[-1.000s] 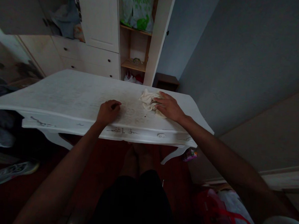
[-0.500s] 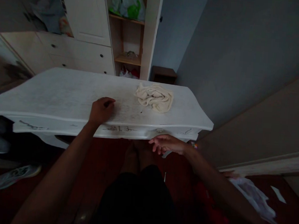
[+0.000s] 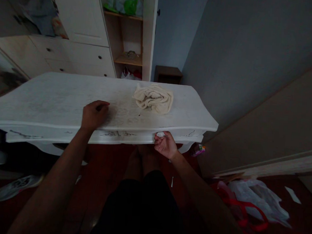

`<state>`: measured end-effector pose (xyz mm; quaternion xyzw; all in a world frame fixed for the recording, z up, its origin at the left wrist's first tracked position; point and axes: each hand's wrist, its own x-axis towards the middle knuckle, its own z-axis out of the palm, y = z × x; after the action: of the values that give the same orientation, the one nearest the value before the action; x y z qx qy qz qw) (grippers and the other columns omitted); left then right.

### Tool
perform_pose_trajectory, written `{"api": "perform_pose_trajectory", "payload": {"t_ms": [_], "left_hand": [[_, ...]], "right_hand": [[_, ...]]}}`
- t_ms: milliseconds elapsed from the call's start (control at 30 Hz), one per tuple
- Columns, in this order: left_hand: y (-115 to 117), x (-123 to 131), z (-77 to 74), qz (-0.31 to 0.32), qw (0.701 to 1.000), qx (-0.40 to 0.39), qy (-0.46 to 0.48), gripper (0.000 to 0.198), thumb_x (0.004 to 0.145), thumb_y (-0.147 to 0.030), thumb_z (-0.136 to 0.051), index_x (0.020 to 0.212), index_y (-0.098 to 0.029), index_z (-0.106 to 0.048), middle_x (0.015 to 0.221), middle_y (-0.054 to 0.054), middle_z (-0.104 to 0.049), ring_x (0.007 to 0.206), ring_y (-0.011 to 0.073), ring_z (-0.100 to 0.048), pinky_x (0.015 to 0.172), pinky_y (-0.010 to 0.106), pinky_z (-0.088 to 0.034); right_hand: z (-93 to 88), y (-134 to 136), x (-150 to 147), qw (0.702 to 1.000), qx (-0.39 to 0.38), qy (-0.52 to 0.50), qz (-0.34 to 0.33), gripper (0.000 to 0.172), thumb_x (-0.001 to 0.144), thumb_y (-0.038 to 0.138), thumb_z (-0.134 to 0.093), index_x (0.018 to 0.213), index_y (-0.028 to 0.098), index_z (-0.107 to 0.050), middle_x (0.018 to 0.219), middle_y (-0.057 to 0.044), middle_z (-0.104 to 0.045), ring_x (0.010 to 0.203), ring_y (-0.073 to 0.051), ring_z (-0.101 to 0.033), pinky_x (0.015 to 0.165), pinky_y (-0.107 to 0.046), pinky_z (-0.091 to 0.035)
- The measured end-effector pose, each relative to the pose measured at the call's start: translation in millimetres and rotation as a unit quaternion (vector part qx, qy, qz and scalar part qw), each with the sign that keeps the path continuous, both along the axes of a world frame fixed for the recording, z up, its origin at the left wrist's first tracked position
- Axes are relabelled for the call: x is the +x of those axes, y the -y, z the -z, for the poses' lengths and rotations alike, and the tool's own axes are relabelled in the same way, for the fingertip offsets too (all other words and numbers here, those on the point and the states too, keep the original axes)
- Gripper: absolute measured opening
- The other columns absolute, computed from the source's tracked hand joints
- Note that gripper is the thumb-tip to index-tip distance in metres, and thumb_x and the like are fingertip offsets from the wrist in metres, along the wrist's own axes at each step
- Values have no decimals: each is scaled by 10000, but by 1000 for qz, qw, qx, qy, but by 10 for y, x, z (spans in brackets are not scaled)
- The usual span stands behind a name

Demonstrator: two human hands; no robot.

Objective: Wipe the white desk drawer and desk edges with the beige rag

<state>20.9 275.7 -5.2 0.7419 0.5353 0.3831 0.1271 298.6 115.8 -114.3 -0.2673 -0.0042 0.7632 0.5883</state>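
A white table [image 3: 66, 100] with smudges on its top and carved drawer fronts stands before me. My left hand [image 3: 94, 115] rests on the tabletop, its fingers curled together; whether anything is inside them is hidden. At the table's front, my right hand [image 3: 166, 143] has its thumb and fingers round a white drawer knob [image 3: 160, 134]. A crumpled cream cloth [image 3: 154, 98] lies on the top, beyond both hands. A small dark speck is just in front of the cloth.
Behind the table are white cabinets [image 3: 77, 56] with an open shelf. A brown box [image 3: 168, 74] stands by the wall. On the floor lie a shoe [image 3: 16, 188], a plastic bag [image 3: 258, 199] and a red strap [image 3: 256, 209].
My right hand has moved up to the drawer knob and closed on it. The view has shifted a little, so the table and cloth appear further left. My left hand stays on the tabletop.
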Motion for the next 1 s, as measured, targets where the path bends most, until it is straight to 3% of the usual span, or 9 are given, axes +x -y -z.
{"api": "perform_pose_trajectory", "payload": {"t_ms": [133,333,633,833,1000], "left_hand": [[-25,-16,38,-6,1000,5,-1,322,794,-288,-534,1004,-145,-732,907,46,-729,761,155,-622,793,268,-490],[-11,-11,30,0,1000,10,1,332,799,-274,-537,1014,-110,-731,897,66,-732,762,152,-638,771,251,-494],[11,11,15,-18,1000,10,6,328,786,-248,-544,1011,-110,-738,890,61,-732,779,158,-646,785,261,-497],[40,28,-11,-29,1000,-4,8,338,779,-296,-548,1004,-127,-736,800,39,-705,715,152,-614,720,255,-488],[53,35,-23,-20,1000,-3,19,356,765,-305,-550,1007,-116,-731,823,45,-709,725,148,-613,736,247,-486]], "right_hand": [[-3,-18,-58,1000,4,16,18,270,785,358,-616,840,95,-636,568,-8,-613,469,-78,-491,460,-180,-374],[-29,114,-167,998,5,5,55,272,780,341,-597,793,75,-650,540,-8,-594,455,-76,-469,453,-190,-366],[-21,593,-346,998,25,9,57,293,738,373,-675,806,88,-666,530,27,-540,472,-68,-426,458,-192,-315],[-68,901,-511,997,41,22,63,330,725,426,-692,750,98,-674,430,82,-357,416,-54,-279,421,-205,-217],[-88,1163,-641,996,16,49,73,353,713,467,-697,735,115,-669,415,96,-300,403,-51,-238,418,-211,-198]]}}
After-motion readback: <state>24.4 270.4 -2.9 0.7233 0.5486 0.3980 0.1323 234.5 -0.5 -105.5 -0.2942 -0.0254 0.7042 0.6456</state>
